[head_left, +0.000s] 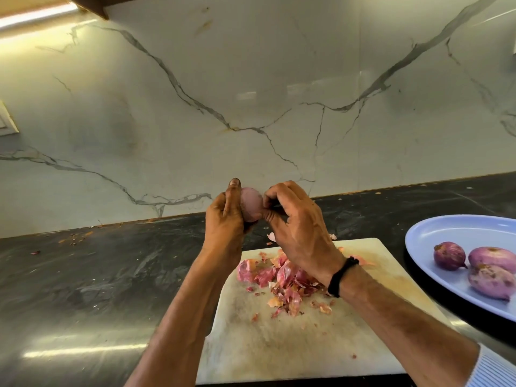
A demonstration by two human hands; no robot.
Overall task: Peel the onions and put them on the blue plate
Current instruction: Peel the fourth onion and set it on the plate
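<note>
Just above the centre of the frame, the left hand [224,216] grips a pale purple round onion [251,203], its fingers curled round the onion's left side with 1 finger upright along it. The right hand [298,230] meets the onion from the right, its fingertips bent inward and pinching at the onion's skin; whether a strip is caught between them I cannot tell. A black wristband [342,276] circles the right wrist, and a white striped sleeve [491,370] shows in the lower right corner.

Both hands are raised over the far edge of a white rectangular cutting board [279,344] that lies on the dark mottled surface [83,275]. A heap of pink and tan onion peels [282,277] lies on the board below the right wrist.

At the right edge of the frame an oval blue plate [418,241] rests on the surface just beside the board, and 3 peeled purple onions [449,255] lie close together on it. A white marble wall with grey veins [251,93] fills the upper half of the frame.
</note>
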